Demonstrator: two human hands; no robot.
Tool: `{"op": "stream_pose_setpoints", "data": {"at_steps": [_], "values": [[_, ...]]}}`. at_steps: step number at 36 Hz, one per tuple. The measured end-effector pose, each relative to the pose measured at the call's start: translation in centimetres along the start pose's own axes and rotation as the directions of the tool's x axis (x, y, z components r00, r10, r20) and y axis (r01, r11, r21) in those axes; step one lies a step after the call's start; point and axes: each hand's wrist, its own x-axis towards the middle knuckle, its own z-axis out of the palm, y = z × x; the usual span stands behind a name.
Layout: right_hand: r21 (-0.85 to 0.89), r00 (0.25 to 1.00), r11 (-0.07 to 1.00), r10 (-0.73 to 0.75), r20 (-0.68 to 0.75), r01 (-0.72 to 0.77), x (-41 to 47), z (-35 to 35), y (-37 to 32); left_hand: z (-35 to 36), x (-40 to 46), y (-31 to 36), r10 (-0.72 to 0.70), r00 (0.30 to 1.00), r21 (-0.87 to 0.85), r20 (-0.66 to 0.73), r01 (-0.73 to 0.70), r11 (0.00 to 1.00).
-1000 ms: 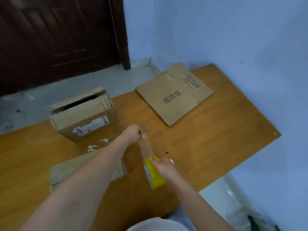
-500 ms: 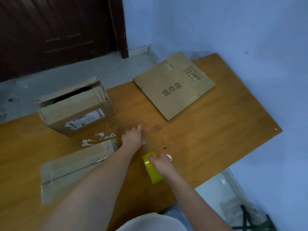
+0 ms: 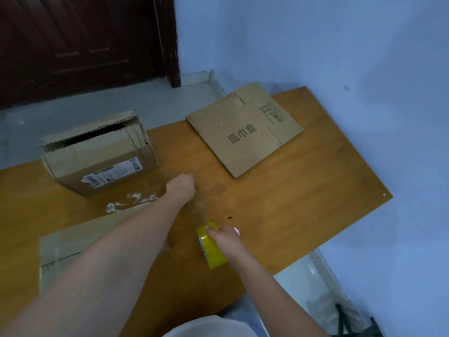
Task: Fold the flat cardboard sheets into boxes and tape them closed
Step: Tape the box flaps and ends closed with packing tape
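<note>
My right hand (image 3: 226,242) grips a yellow tape roll (image 3: 213,254) standing on edge on the wooden table (image 3: 303,195). A faint clear tape strip (image 3: 200,206) runs from the roll up to my left hand (image 3: 182,186), whose fingers are curled at the strip's far end, low over the tabletop. A flattened cardboard sheet (image 3: 68,242) with taped seams lies under my left forearm at the near left. Another flat sheet (image 3: 243,137) with printed characters lies at the far right. A folded brown box (image 3: 97,164) with a shipping label stands at the far left, its top flaps loose.
White paper residue (image 3: 131,200) is stuck to the table beside the near sheet. A small white object (image 3: 237,231) sits just behind my right hand. The table's right edge drops to a tiled floor by the blue wall; a dark door (image 3: 80,45) stands beyond.
My left hand moved away from the roll and curled its fingers, drawing the tape strip out longer and lower over the table. My right hand and the roll stayed near the same spot.
</note>
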Motion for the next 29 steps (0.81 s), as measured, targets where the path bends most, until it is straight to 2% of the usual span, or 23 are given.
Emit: {"op": "stream_pose_setpoints", "data": {"at_steps": [3, 6, 8, 10, 13, 16, 19, 21, 25, 27, 29], "values": [[-0.079, 1.000, 0.997, -0.012, -0.029, 0.009, 0.0, 0.2, -0.1, -3.2, -1.2, 1.8, 0.089, 0.996, -0.189, -0.033, -0.093, 0.978], [-0.250, 0.998, 0.968, -0.016, -0.062, 0.000, 0.2, 0.2, -0.5, -7.6, -3.9, 3.2, 0.147, 0.973, -0.458, -0.177, -0.213, 0.863], [-0.373, 0.996, 0.928, -0.028, -0.090, -0.008, 0.1, 0.3, -0.8, -10.1, -6.6, 2.4, 0.161, 0.944, -0.552, -0.287, -0.300, 0.778], [-0.495, 0.991, 0.869, -0.062, -0.118, -0.005, 0.0, 0.4, -1.1, -11.5, -9.3, 0.3, 0.131, 0.911, -0.614, -0.390, -0.364, 0.700], [-0.621, 0.981, 0.784, -0.125, -0.149, 0.005, -0.4, 0.6, -1.7, -11.1, -12.3, -3.9, -0.013, 0.896, -0.691, -0.444, -0.333, 0.642], [-0.705, 0.961, 0.708, -0.222, -0.167, 0.041, -1.2, 0.7, -2.3, -8.2, -14.0, -7.9, -0.136, 0.883, -0.644, -0.450, -0.215, 0.735], [-0.804, 0.895, 0.583, -0.412, -0.170, 0.116, -2.6, 1.7, -3.4, -4.4, -14.8, -10.6, -0.130, 0.893, -0.477, -0.432, -0.104, 0.873], [-0.799, 0.828, 0.548, -0.548, -0.119, 0.248, -3.6, 3.1, -4.1, -2.1, -14.9, -11.4, -0.117, 0.906, -0.334, -0.406, -0.028, 0.942], [-0.711, 0.736, 0.501, -0.676, 0.034, 0.493, -4.9, 6.5, -4.9, 0.9, -14.9, -11.8, -0.090, 0.907, -0.181, -0.411, 0.016, 0.983], [-0.705, 0.726, 0.480, -0.684, 0.072, 0.523, -5.0, 7.8, -4.9, 1.7, -14.9, -11.8, -0.068, 0.893, -0.098, -0.445, 0.027, 0.995], [-0.685, 0.744, 0.510, -0.664, 0.070, 0.520, -4.9, 8.8, -4.6, 2.0, -14.9, -11.9, -0.063, 0.886, -0.074, -0.459, 0.032, 0.997]]}}
